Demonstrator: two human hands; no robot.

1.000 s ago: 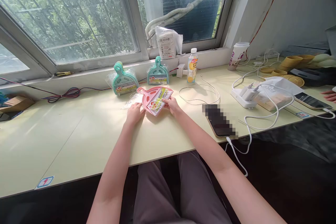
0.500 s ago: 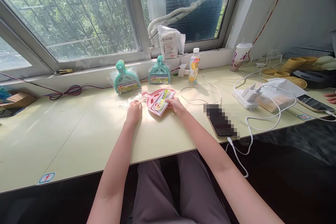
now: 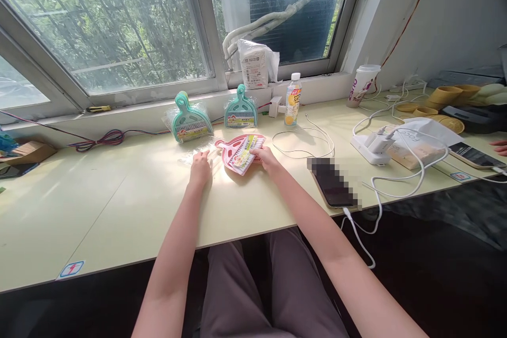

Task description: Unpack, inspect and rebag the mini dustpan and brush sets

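Note:
A pink dustpan and brush set (image 3: pixel 233 156) with a printed card label lies on the table in front of me, its handle pointing to the upper left. My right hand (image 3: pixel 264 158) is closed on its right edge, at the brush and label. Left of the handle, my left hand (image 3: pixel 200 168) has its fingers pinched on a crumpled clear plastic bag (image 3: pixel 192 155). Part of the bag is hard to make out in the glare. Behind stand a stack of wrapped green dustpan sets (image 3: pixel 192 121) and another wrapped green dustpan set (image 3: pixel 241 108), both leaning upright against the wall.
Right of my hands are a drink bottle (image 3: pixel 293 99), a looped white cable (image 3: pixel 332 142), a phone (image 3: pixel 332 185) and a power strip (image 3: pixel 370 150). A paper cup (image 3: pixel 362 86) stands farther back. Another person's hand (image 3: pixel 499 148) shows at the right edge. Bundled wires (image 3: pixel 99 139) lie left.
My left hand has shifted very slightly at the plastic bag. The pink dustpan set and my right hand stay almost where they were.

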